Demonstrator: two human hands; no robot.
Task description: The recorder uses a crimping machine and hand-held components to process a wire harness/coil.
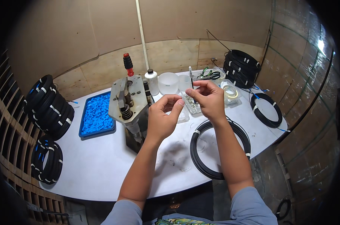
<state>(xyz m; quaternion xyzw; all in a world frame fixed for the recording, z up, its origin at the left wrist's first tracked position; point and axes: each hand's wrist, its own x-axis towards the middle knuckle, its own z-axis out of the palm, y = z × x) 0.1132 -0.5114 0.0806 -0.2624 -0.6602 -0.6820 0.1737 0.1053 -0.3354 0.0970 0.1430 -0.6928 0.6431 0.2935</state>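
My right hand [210, 100] pinches a thin black cable between thumb and forefinger. The upper end of that cable [191, 75] stands upright above the fingers and carries a small pale tip. Close beside it on the left is my left hand [163, 117], its fingers curled and the thumb drawn up against them. Whatever lies in that pinch, if anything, is too small to make out. Below my right forearm lies a coil of black cable [195, 157] bound with white tape. A clear tray of small metal parts [192, 106] sits just behind the hands.
Left of my hands stands a metal press [117, 112] with a red-and-black handle [128, 65]. A blue tray [98, 133] holds many blue connectors. White bottle [151, 80], translucent tub [168, 83], scissors [209, 76] and tape roll [230, 91] line the back. Cable coils [50, 108] flank the white table [91, 172].
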